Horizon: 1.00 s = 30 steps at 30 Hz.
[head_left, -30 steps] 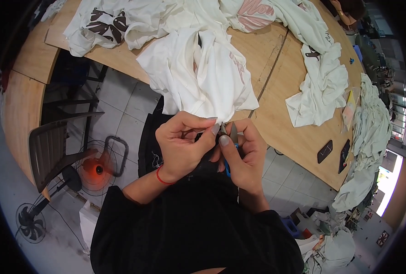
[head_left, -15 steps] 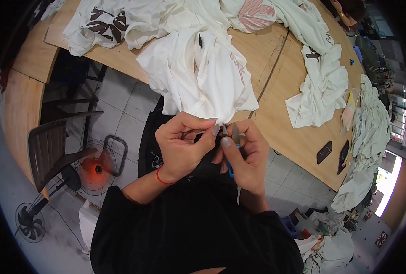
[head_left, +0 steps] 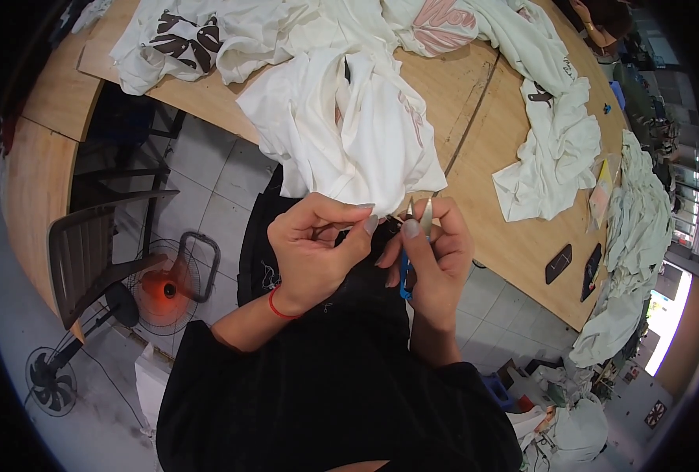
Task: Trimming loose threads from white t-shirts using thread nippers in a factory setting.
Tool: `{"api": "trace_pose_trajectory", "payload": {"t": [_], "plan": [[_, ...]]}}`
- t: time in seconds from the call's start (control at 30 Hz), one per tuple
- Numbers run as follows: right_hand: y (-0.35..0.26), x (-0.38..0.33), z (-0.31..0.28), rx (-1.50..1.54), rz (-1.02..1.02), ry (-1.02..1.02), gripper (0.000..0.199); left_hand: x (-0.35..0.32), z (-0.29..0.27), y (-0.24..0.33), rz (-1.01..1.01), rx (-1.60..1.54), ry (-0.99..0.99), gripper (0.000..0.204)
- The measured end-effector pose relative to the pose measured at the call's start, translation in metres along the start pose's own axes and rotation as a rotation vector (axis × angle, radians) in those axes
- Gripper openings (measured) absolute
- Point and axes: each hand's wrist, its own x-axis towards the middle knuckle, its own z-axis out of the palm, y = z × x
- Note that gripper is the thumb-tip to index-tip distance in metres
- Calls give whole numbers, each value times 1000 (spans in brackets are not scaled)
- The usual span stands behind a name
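Note:
A white garment drapes over the table's front edge toward me, its cloth bunched and folded. My left hand, with a red band on its wrist, pinches the garment's lower edge between thumb and fingertips. To the right of that pinch, my right hand grips blue-handled thread snips. The two metal blades point up and stand apart, a short way from the cloth. Any thread between the hands is too fine to make out.
More white garments with dark and pink prints lie across the wooden table. Two dark flat objects, one a phone-like slab, rest near the right edge. A chair and a fan with an orange hub stand at left.
My right hand has shifted slightly right with the snips, away from the garment's edge and my left fingertips. My left hand keeps its pinch in the same place.

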Motion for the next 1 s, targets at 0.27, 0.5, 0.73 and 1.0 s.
{"api": "trace_pose_trajectory", "payload": {"t": [0.27, 0.5, 0.73, 1.0], "plan": [[1, -7, -4, -140, 78, -161, 8, 0, -2, -3, 4, -6, 20, 18], [3, -5, -3, -165, 76, -177, 8, 1, 0, -1, 14, -27, 8, 18], [4, -7, -3, -143, 71, -168, 8, 0, -1, -1, -2, -7, 11, 18], [7, -8, 0, -76, 47, -137, 8, 1, -1, 0, -11, -8, 10, 18]]}}
